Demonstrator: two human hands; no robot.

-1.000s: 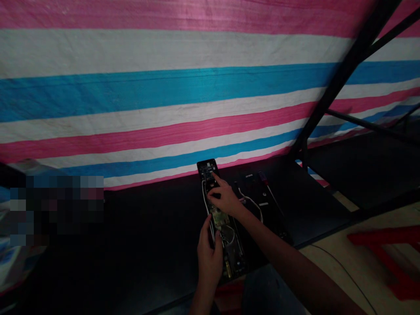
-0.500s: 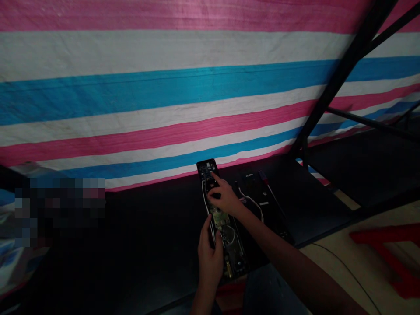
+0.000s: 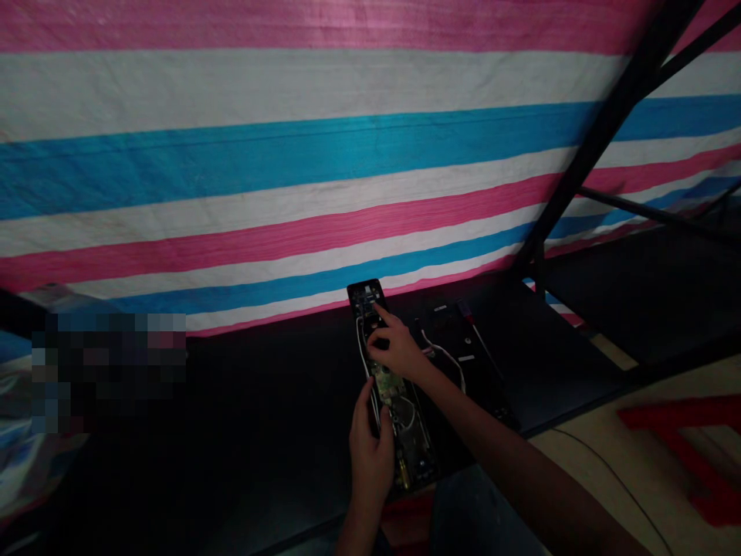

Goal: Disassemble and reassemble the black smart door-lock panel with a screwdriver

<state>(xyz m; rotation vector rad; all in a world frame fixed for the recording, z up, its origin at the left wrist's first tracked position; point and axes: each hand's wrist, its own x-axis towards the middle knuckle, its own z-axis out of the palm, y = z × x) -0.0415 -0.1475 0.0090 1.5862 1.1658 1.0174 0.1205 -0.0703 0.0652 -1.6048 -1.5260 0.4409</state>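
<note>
A long, narrow black electronic device (image 3: 414,440) lies opened on the dark table, showing circuit boards, white wires and a brass-coloured part near its close end. Along its left edge, my left hand (image 3: 369,452) grips the casing, thumb over the inside and fingers at the side. My right hand (image 3: 399,349) is over the far half. Its index fingertip touches the circuit board (image 3: 366,297), while the thumb and another finger curl together in a pinch. Whatever lies between them is hidden. A white cable (image 3: 448,359) loops out to the right of the device.
A dark flat panel (image 3: 455,332) with small white labels lies to the right, with a screwdriver-like tool (image 3: 472,324) on it. Black metal frame bars (image 3: 579,162) rise at the right before a striped sheet (image 3: 289,170). A red stool (image 3: 688,440) stands on the floor.
Both hands keep almost the same place on the device. The view has shifted very slightly; nothing is visibly taken up or let go.
</note>
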